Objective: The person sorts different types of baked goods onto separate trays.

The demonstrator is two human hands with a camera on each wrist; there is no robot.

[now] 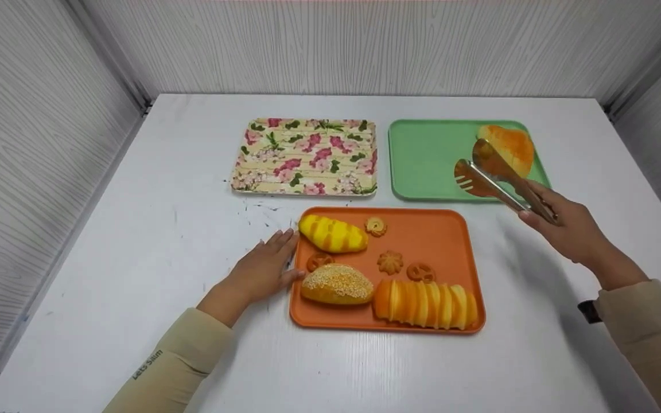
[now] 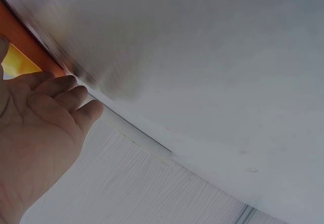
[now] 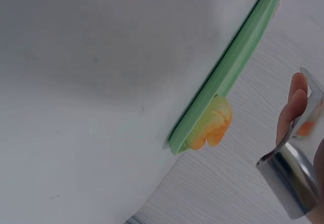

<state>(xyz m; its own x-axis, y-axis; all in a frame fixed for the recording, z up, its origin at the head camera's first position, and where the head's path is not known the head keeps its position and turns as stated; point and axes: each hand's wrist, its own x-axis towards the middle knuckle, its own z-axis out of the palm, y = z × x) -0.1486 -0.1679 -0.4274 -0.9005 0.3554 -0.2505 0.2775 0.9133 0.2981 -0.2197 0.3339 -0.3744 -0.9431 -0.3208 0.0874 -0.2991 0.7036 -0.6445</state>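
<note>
My right hand (image 1: 566,226) holds metal food tongs (image 1: 500,178), their two ends spread apart with nothing between them. They hang over the right part of the green tray (image 1: 428,158), beside a toast-shaped bread slice (image 1: 517,149). In the right wrist view the tongs' metal end (image 3: 293,178) shows close up. My left hand (image 1: 261,267) lies at the left edge of the orange tray (image 1: 434,235), fingers extended, thumb by the rim. On that tray are a yellow striped bread (image 1: 333,234), a seeded bun (image 1: 337,285), a sliced loaf (image 1: 425,304) and several cookies (image 1: 390,262).
A floral tray (image 1: 307,158) sits left of the green one at the back of the white table (image 1: 135,246). Pale wood-grain panels (image 1: 365,46) enclose the table at the back and both sides.
</note>
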